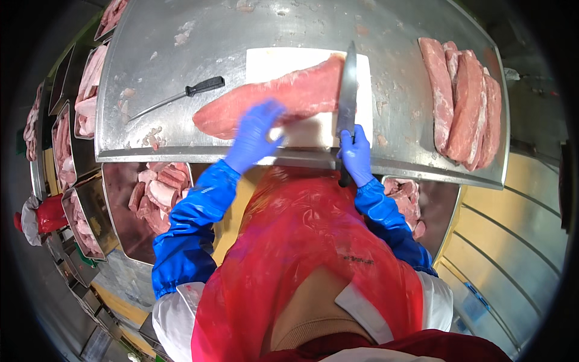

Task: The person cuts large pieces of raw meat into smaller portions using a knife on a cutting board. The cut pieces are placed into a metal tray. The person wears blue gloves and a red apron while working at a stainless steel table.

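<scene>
A long pink pork loin [271, 99] lies across a white cutting board [289, 60] on a steel table [181, 60]. My left hand [256, 136], in a blue glove, rests flat on the loin's near side, fingers spread. My right hand [356, 154], also gloved in blue, grips the handle of a large knife [348, 87]. Its blade points away from me and stands at the loin's right end, over the board.
A second knife with a black handle [181, 95] lies on the table to the left. Several loins [464, 102] are stacked at the right. Bins of cut meat [157, 193] sit below the table's near edge, with trays of meat [84, 90] along the left.
</scene>
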Available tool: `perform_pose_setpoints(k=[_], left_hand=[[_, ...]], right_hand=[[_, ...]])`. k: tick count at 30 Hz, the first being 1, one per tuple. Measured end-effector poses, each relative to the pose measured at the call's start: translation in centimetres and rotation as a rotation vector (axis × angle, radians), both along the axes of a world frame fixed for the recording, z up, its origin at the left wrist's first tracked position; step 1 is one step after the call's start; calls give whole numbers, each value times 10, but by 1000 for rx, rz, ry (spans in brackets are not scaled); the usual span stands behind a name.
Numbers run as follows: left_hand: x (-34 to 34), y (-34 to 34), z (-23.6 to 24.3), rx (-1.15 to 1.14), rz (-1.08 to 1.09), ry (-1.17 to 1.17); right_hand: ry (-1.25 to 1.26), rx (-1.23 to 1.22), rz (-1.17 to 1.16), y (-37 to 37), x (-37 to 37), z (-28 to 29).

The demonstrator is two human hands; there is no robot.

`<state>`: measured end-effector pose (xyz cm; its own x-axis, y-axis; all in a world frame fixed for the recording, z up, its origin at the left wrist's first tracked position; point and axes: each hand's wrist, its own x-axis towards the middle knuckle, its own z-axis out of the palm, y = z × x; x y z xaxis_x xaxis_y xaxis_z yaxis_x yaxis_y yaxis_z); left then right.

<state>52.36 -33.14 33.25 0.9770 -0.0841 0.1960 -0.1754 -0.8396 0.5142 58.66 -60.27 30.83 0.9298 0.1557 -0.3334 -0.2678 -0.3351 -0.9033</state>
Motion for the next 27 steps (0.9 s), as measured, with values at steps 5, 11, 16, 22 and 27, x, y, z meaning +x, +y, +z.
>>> perform_pose_setpoints(k=[5, 11, 16, 22, 27], left_hand=[[16, 135, -24, -72, 304, 356], [52, 42, -8, 40, 156, 427], [33, 41, -14, 5, 283, 492], [8, 26, -7, 272, 275, 448], [14, 9, -14, 274, 319, 303]], right_hand=[[-240, -131, 89, 25, 0, -2], [-330, -177, 77, 35, 44, -1], [-419, -325, 278, 19, 5, 34], [-691, -447, 407, 74, 16, 26], [-118, -275, 514, 16, -10, -3]])
